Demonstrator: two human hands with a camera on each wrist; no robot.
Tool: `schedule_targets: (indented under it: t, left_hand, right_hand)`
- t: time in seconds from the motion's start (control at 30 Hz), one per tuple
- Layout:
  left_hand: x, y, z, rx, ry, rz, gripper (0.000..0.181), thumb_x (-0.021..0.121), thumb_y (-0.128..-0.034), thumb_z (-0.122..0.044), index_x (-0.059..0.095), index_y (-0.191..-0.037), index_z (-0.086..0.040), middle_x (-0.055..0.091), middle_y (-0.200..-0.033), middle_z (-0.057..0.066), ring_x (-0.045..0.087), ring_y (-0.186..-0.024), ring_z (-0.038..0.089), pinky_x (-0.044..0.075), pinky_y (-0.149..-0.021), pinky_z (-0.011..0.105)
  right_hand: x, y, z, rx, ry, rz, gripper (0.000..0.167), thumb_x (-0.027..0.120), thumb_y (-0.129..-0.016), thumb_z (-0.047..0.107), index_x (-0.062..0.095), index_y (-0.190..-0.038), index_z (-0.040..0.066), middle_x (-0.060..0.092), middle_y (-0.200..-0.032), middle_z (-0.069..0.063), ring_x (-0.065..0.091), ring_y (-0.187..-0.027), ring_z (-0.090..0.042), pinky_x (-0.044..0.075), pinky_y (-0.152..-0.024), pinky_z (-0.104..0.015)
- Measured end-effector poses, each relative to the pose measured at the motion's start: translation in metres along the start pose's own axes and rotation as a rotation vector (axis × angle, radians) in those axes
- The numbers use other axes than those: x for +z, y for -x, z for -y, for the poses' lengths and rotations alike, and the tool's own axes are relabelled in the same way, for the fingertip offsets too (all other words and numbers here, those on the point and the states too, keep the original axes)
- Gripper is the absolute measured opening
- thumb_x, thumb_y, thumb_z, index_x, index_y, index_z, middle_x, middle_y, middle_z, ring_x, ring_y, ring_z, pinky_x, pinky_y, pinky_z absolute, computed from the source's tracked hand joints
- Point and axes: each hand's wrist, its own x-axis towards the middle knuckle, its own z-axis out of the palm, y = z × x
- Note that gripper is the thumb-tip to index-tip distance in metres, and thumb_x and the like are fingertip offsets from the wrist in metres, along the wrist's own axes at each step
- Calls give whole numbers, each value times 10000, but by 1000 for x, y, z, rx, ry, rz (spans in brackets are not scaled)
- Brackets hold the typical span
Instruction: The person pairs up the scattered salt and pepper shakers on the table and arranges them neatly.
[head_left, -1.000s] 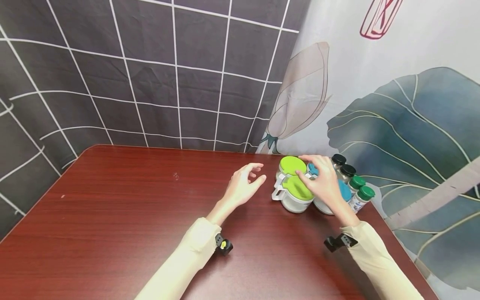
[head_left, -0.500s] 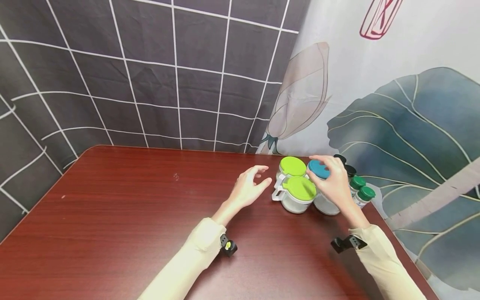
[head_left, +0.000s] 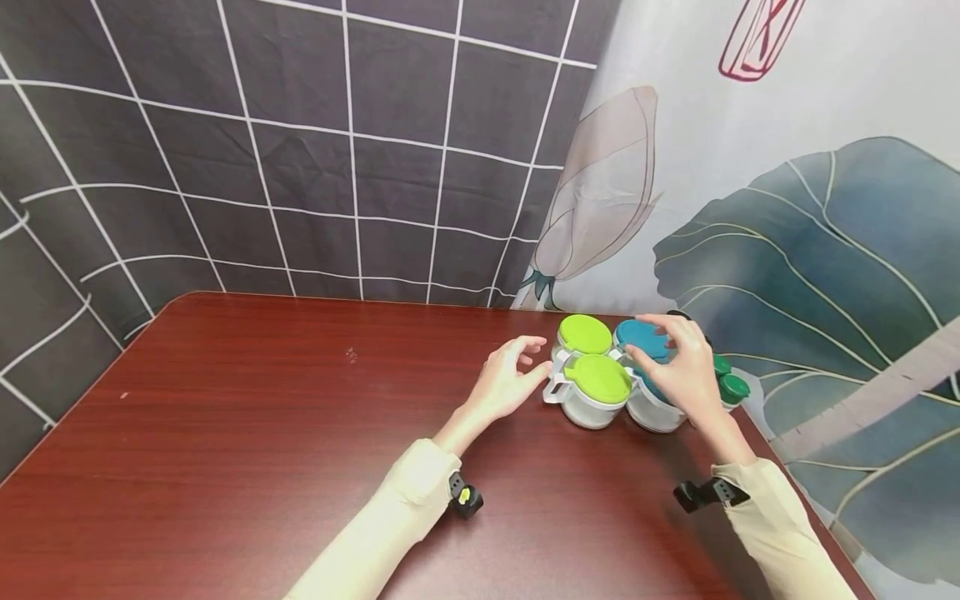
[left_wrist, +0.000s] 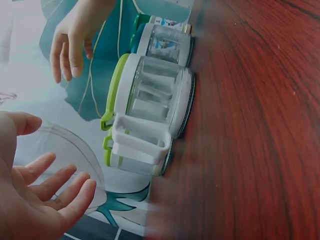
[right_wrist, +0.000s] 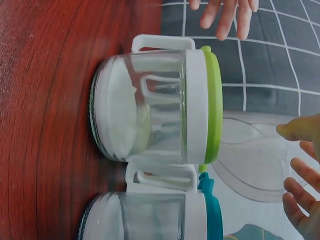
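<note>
Nothing is held in the wide left hand [head_left: 504, 383] or right hand [head_left: 687, 375]. Between them, the green-lidded front jar [head_left: 597, 390] is set on the counter [head_left: 300, 417], likely heavy, slick and breakable, best held by its handle [right_wrist: 160, 38]. The back jar [head_left: 584, 336] is seen beyond.

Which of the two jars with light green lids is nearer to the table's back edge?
The rear left jar; the front left jar stands before it, lower in the head view.

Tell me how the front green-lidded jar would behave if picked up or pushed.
The front green-lidded jar looks stiff and possibly fragile, given its clear, glass-like sides. Being squat and broad, it would probably slide rather than tip. Its white handle should make slipping less likely.
</note>
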Motion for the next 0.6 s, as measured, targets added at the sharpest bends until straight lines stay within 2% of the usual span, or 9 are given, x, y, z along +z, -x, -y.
schedule_targets:
  t: [0.07,0.2,0.3,0.5,0.6]
  left_hand:
    - [2,0,1,-12,9,7,379,633,-907,-192,585,-1259,-63,646,-1211,139,645,-1032,287,502,-925,404]
    - [5,0,2,-38,39,17,372,633,-910,-182,587,-1258,-59,654,-1205,114,649,-1033,265,507,-922,365]
    - [7,0,4,-52,60,18,363,634,-908,-174,593,-1250,-58,657,-1205,115,648,-1040,265,504,-927,365]
    - [11,0,5,-68,89,28,367,626,-910,-185,591,-1250,-52,642,-1238,141,634,-1099,294,489,-967,371]
    - [12,0,5,-78,100,37,369,619,-911,-179,588,-1256,-51,633,-1261,142,625,-1127,297,478,-987,383]
  right_hand:
    - [-2,1,-1,9,-6,-7,488,819,-705,28,661,-1166,62,636,-1044,-173,506,-907,-225,392,-725,-149]
    - [-7,1,-6,27,-11,-34,480,817,-698,5,666,-1152,44,638,-1029,-162,470,-894,-65,354,-735,-79]
    - [-12,1,-10,33,-14,-48,469,814,-697,-4,669,-1141,38,644,-1014,-154,433,-889,28,343,-741,-82]
    - [-18,3,-14,74,-15,-55,484,812,-705,11,668,-1164,62,660,-1049,-148,450,-910,60,342,-784,-103]
    - [-21,3,-14,101,-16,-54,492,814,-711,30,664,-1177,72,662,-1068,-152,481,-918,20,330,-822,-136]
